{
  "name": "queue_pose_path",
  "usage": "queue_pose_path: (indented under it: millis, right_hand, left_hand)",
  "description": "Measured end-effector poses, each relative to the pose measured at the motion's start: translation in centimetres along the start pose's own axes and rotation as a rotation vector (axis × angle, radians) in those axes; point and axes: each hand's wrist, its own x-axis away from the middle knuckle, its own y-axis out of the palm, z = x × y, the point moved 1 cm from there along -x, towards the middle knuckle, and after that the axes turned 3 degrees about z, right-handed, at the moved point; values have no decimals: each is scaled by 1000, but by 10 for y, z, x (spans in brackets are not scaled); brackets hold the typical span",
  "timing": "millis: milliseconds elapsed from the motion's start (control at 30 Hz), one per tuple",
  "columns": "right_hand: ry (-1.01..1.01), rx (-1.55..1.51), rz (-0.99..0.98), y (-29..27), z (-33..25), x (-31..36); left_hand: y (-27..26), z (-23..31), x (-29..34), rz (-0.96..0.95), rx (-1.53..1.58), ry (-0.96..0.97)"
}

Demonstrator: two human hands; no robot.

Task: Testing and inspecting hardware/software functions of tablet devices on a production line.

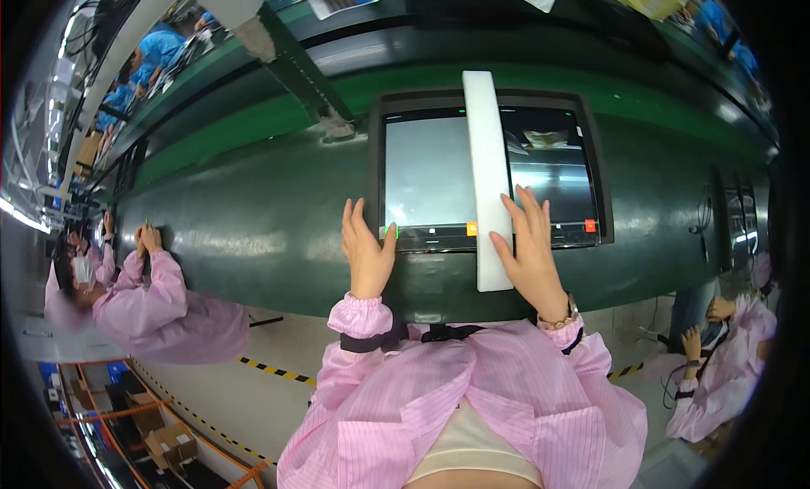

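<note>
A flat display panel [429, 172] lies in a dark frame [601, 164] on the green bench. Across its middle, running away from me, lies a long white foam strip [484, 143] whose near end juts past the frame's front edge. At the panel's left front corner is my left hand [369, 251], fingers stretched and apart, holding nothing. My right hand [533, 254] rests with spread fingers at the strip's right side. Its thumb and fingertips touch or hover over the foam and the panel's right half; contact is hard to tell. A bracelet circles the right wrist.
The green workbench [253, 202] curves to both sides, with a green post [291, 63] at the back left. Co-workers in pink sit to the left [160, 295] and right [726, 354]. Dark panels [742, 215] lie at the far right. A black belt [337, 29] runs behind.
</note>
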Motion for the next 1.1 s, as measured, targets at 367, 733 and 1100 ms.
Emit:
queue_pose_path:
  millis: [367,733,1100]
  right_hand:
    - [-55,260,45,14,-20,-10]
    - [219,256,375,-42,66,-5]
    - [288,274,338,-60,90,10]
  left_hand:
    - [13,52,-6,29,29,242]
    - [34,125,18,-303,56,694]
    - [51,135,29,-374,-56,852]
